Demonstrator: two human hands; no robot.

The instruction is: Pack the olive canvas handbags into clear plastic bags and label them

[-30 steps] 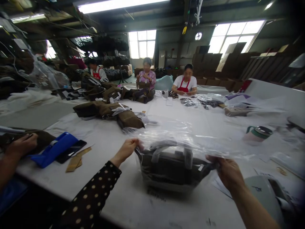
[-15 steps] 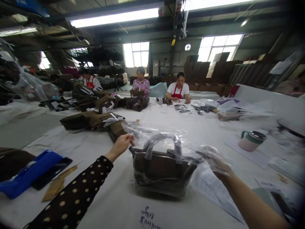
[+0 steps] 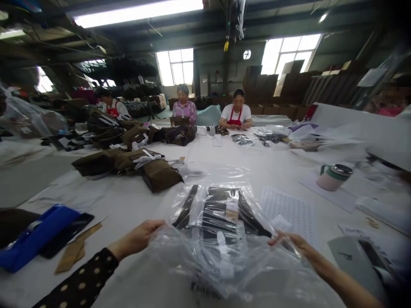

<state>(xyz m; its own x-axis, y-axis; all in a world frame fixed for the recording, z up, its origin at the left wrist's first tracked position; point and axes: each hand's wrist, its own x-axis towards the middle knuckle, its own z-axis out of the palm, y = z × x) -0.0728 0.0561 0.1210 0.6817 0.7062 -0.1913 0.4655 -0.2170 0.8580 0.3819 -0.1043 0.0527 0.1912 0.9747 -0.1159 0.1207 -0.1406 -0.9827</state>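
A dark handbag (image 3: pixel 221 205) lies inside a clear plastic bag (image 3: pixel 180 261) on the white table in front of me. The plastic's loose end spreads toward me, creased and shiny. My left hand (image 3: pixel 138 239) is closed on the plastic at its left side. On the right, my right hand (image 3: pixel 293 244) pinches the opposite side of the plastic, near the handbag's corner. A tan tag (image 3: pixel 231 209) shows through the film. Some of the handbag is blurred by glare and folds.
Brown bags (image 3: pixel 160 173) are piled at left. A blue tape dispenser (image 3: pixel 38 235) and dark phone (image 3: pixel 69 233) lie nearer. At right are a printed sheet (image 3: pixel 289 214), a lidded mug (image 3: pixel 334 176) and a grey device (image 3: pixel 356 265). Several people sit beyond.
The handbag stood upright in the plastic with its handles up; now it lies flat, the plastic's loose end toward me. Both hands have come lower, still gripping the plastic. The view has shifted slightly.
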